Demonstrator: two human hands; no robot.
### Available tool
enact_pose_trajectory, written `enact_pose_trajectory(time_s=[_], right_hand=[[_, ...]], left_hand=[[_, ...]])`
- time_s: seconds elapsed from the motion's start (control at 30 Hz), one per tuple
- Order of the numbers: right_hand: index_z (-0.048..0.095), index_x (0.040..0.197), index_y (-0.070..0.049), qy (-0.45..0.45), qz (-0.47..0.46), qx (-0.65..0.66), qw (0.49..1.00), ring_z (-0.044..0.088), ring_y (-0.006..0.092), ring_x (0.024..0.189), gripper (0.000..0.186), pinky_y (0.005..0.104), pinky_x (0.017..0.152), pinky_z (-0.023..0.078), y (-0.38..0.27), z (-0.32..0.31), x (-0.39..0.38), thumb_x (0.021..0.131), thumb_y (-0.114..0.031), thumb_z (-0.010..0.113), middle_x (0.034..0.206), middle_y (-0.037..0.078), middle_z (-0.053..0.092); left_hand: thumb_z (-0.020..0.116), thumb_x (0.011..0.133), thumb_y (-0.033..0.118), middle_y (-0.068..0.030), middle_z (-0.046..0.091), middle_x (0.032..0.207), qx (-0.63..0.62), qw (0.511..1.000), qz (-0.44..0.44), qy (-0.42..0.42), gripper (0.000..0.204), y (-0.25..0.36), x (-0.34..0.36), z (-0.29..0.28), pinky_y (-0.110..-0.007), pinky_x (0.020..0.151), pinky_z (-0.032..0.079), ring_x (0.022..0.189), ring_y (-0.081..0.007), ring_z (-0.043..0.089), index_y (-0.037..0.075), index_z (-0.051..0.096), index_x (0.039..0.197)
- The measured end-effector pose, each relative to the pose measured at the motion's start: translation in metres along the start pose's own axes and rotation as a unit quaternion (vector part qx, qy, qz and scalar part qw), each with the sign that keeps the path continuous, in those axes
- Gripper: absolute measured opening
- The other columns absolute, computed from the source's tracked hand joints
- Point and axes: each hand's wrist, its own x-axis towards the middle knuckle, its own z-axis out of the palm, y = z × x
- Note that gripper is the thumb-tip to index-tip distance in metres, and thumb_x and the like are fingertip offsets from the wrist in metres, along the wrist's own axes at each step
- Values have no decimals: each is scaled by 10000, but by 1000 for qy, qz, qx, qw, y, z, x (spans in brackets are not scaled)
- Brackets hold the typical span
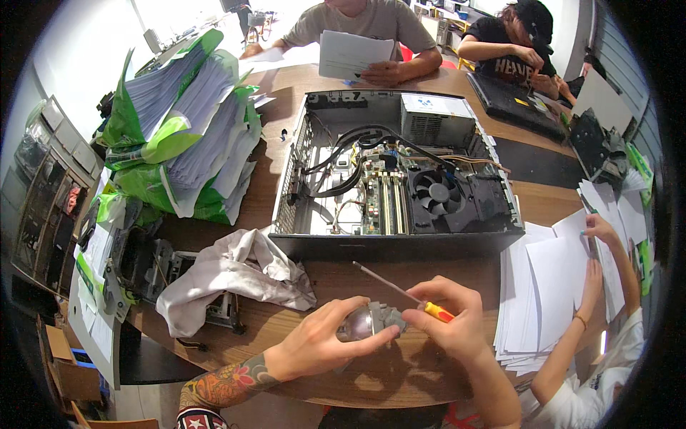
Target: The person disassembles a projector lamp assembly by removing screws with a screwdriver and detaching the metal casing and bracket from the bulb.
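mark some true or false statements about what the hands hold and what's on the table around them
1. The right hand holds a screwdriver with a yellow and red handle. True.
2. The left hand is empty. False: the left hand grips a small gray part with a rounded, shiny end.
3. The computer case is open, with a black fan showing inside. True.
4. The pale cloth lies inside the computer case. False: the pale cloth lies outside it, to the left of the hands.
5. The screwdriver's tip is touching the black fan. False: the tip is apart from the fan, in front of the case.
6. White papers lie to the right of the hands. True.
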Motion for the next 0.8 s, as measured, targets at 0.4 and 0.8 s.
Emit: enact_pose_trajectory(time_s=[0.4, 0.8], right_hand=[[726, 878, 10, -139, 79, -73, 984, 609, 85, 739, 144, 237, 648, 461, -5, -14, 4, 831, -118, 773, 794, 43, 679], [700, 950, 2, -99, 256, 203, 940, 405, 18, 533, 177, 213, 452, 253, 7, -12, 3, 919, -172, 695, 710, -30, 590]], left_hand=[[701, 755, 105, -161, 554, 1152, 40, 998, 9, 38, 583, 0, -4, 6, -296, 716, 545, 873, -225, 618, 382, 615, 1260], [683, 753, 96, -168, 536, 1179, 51, 997, 8, 51, 584, -1, -2, 2, -288, 712, 540, 861, -220, 609, 376, 615, 1261]])
